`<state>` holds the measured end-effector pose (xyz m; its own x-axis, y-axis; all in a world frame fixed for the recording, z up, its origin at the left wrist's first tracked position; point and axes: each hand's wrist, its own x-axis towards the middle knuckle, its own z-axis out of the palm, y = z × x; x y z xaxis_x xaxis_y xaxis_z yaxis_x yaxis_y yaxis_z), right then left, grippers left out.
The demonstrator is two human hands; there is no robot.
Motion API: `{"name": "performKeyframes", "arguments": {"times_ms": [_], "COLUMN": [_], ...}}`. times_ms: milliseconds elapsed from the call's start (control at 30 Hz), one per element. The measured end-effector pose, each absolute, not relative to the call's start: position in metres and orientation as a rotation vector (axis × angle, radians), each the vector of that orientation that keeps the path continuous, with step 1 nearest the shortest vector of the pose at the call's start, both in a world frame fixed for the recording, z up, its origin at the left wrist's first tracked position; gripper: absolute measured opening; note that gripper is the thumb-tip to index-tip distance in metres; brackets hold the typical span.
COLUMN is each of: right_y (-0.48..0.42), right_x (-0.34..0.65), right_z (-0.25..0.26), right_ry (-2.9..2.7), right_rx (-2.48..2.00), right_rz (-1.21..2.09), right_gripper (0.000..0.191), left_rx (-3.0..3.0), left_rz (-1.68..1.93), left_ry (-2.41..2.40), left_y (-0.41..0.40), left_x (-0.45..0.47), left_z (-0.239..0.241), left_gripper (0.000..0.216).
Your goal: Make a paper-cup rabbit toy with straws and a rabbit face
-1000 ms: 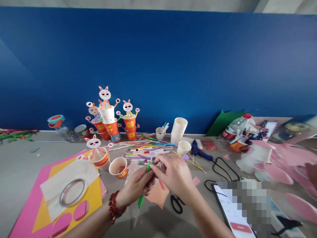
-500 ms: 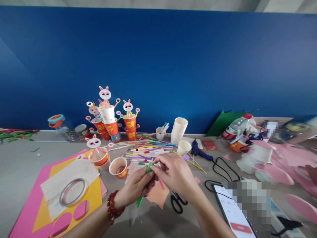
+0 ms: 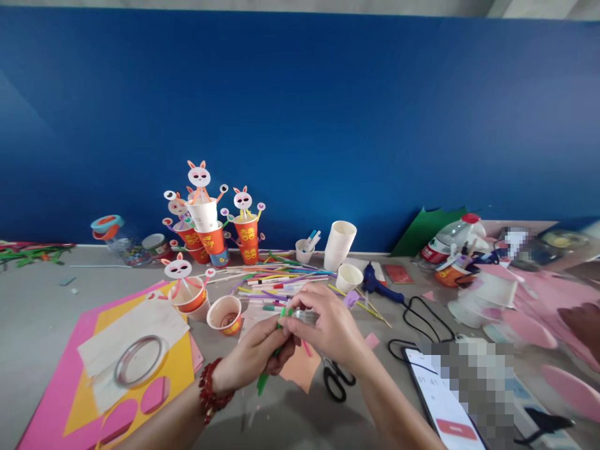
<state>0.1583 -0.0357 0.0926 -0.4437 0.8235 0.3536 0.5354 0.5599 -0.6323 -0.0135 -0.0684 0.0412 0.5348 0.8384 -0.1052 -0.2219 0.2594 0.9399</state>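
Observation:
My left hand, with a red bead bracelet on its wrist, is closed around a green pipe cleaner. One end hangs below that hand, and a short part sticks up above its thumb. My right hand pinches at the upper part, its fingertips touching the left thumb. My fingers hide the middle of the pipe cleaner. Under the hands lies a piece of orange paper, with black-handled scissors to its right.
Paper cups with rabbit figures stand at the back left. Pens and coloured stems lie mid-table. A blue glue gun, its cable and a phone are on the right. A tape roll rests on papers at left. Another person's hand shows far right.
Both hands stay together on the green pipe cleaner, with only slight finger movement. At the far right, the other person's hand has come further into view.

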Motion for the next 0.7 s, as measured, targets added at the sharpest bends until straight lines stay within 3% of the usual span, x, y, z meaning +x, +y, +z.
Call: {"name": "performKeyframes", "arguments": {"times_ms": [267, 367, 700], "right_y": [-0.037, -0.039, -0.037], "right_x": [0.162, 0.17, 0.165], "right_z": [0.084, 0.089, 0.103], "right_ry": [-1.996, -2.145, -2.523], "right_rx": [-0.894, -0.705, -0.707], "right_rz": [0.443, 0.279, 0.132], "right_gripper": [0.028, 0.017, 0.013], "left_rx": [1.091, 1.094, 1.091], "left_rz": [0.791, 0.78, 0.706], "left_ry": [0.713, 0.696, 0.759], "left_y": [-0.068, -0.068, -0.068], "left_x": [-0.014, -0.014, -0.013], "left_z": [0.043, 0.043, 0.045], "left_gripper": [0.036, 0.035, 0.041]}}
